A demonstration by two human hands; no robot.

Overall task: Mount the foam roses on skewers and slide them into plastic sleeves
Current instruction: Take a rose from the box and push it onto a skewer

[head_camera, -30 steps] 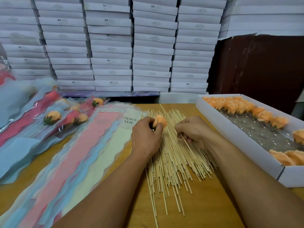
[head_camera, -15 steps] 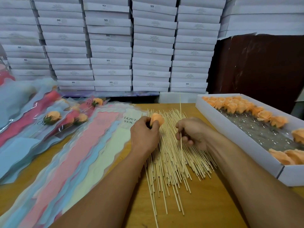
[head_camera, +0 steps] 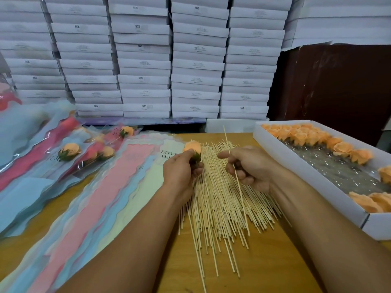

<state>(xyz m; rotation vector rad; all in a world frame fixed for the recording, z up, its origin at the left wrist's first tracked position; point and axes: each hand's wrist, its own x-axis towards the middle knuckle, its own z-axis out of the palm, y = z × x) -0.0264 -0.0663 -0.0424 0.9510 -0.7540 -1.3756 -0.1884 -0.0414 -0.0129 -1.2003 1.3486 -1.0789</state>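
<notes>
Skewers pile (head_camera: 220,199) at lower centre on table (head_camera: 264,267). Right hand (head_camera: 249,168) pinches one skewer (head_camera: 238,180), tip pointing up-frame. Left hand (head_camera: 182,172) grips foam rose (head_camera: 192,147) by its base (green calyx showing). Sleeves (head_camera: 101,187) fanned left; rose tray (head_camera: 313,178) far right.

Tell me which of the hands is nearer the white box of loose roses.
Right. The right hand, pinching a skewer, sits just left of the white box; the left hand, holding a foam rose, is farther off, across the skewer pile.
</notes>
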